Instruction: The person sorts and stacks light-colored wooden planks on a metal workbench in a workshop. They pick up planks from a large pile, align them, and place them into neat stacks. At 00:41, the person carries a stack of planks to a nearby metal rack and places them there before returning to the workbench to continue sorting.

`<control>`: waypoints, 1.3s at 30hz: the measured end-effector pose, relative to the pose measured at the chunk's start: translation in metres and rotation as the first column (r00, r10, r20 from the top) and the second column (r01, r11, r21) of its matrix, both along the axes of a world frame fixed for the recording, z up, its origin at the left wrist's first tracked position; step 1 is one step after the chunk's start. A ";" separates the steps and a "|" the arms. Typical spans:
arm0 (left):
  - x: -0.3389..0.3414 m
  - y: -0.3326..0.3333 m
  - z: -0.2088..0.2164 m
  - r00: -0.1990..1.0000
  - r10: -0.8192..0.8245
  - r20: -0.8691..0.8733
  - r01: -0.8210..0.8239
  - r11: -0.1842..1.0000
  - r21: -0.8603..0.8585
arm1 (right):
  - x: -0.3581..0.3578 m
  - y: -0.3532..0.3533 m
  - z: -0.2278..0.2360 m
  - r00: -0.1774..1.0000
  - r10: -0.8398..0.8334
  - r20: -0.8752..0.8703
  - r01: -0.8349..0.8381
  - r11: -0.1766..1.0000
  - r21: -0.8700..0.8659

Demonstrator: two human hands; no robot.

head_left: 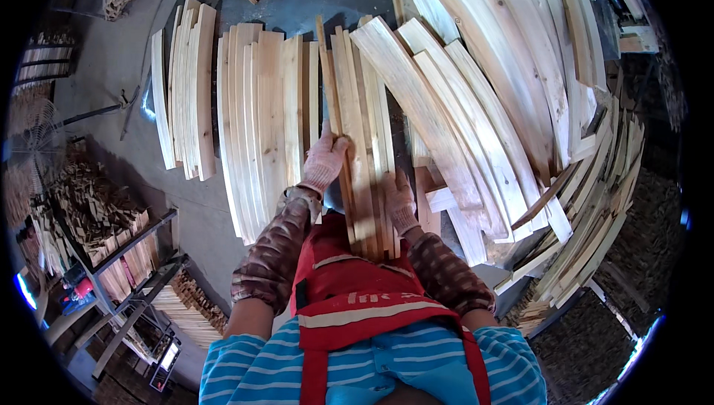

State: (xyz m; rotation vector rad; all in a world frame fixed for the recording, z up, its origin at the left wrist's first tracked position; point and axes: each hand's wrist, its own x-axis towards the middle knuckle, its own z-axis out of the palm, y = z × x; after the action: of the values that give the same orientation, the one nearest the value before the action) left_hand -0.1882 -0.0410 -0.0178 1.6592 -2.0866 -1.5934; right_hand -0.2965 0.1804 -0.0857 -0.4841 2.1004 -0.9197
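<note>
In front of my body lies a bundle of long wooden planks (362,159), its near end over my red apron (357,286). My left hand (325,159), in a pale work glove, grips the left side of the bundle, where one thin plank (324,63) stands on edge. Against the right side, a little closer to me, my gloved right hand (400,200) is closed on the planks' edges; its fingertips are partly hidden and slightly blurred. Patterned sleeve covers wrap both forearms.
Left of the bundle lie a wide row of planks (256,122) and a smaller group (192,85) on the dark table (286,7). Long planks (446,130) fan out at the right, beside a stack of strips (595,219). Wood piles (104,211) and a fan (33,141) stand at the left.
</note>
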 end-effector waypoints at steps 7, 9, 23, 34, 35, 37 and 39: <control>0.023 0.008 -0.048 0.988 0.076 -0.131 -0.109 0.960 -0.258 | -0.031 -0.026 0.041 0.980 0.062 0.188 -0.058 0.998 -0.027; 0.010 0.000 -0.004 0.993 0.113 0.023 -0.108 0.982 -0.157 | -0.033 -0.023 0.043 0.953 -0.042 0.301 0.060 0.997 -0.052; 0.018 0.047 -0.015 0.918 0.385 0.093 -0.374 0.920 -0.121 | -0.027 0.017 0.065 0.985 0.139 0.098 -0.109 0.958 -0.264; 0.033 0.040 -0.003 0.946 0.288 0.150 -0.268 0.953 -0.139 | -0.040 0.014 0.090 0.984 0.092 0.155 -0.061 0.978 -0.199; 0.031 0.044 -0.003 0.932 0.333 0.143 -0.313 0.939 -0.143 | -0.038 0.017 0.090 0.983 0.058 0.176 -0.019 0.976 -0.216; 0.023 0.055 0.007 0.898 0.420 0.132 -0.404 0.905 -0.133 | -0.032 0.019 0.090 0.986 0.019 0.169 0.026 0.965 -0.263; 0.026 0.069 -0.022 0.913 0.395 0.100 -0.342 0.877 -0.337 | -0.022 0.015 0.101 0.994 0.035 0.105 0.001 0.947 -0.322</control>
State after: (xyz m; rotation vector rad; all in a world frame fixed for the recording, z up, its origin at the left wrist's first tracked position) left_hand -0.1620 0.0285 -0.0403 1.9709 -1.8131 -0.9839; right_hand -0.3183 0.1954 0.0151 -0.6024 1.8508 -1.2595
